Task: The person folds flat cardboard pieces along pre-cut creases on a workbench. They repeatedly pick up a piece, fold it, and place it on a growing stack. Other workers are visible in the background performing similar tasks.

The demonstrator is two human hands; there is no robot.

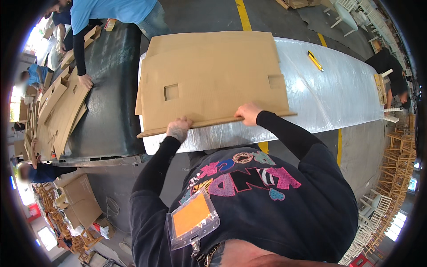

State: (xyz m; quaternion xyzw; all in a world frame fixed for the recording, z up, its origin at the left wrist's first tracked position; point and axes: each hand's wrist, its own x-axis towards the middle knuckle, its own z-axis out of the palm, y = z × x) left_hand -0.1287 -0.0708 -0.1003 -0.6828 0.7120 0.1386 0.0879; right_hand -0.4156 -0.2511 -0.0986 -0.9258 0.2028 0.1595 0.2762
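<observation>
A large brown cardboard sheet (218, 71) with two square cut-outs lies in front of me, apparently on top of at least one more sheet. Its near edge forms a narrow folded strip (209, 123). My left hand (179, 128) is closed over that strip left of its middle. Farther right, my right hand (249, 113) grips the same edge with curled fingers. Both thumbs are partly hidden. Under the cardboard is a table covered in shiny clear film (338, 89). A yellow utility knife (316, 61) rests on the film to the right, away from both hands.
A dark-topped table (111, 98) adjoins on the left, with cut cardboard pieces (62, 111) on it. A co-worker in a blue shirt (111, 11) reaches onto it. Another person works at the table's far right end. Stacked wooden chairs (393, 164) line the right side.
</observation>
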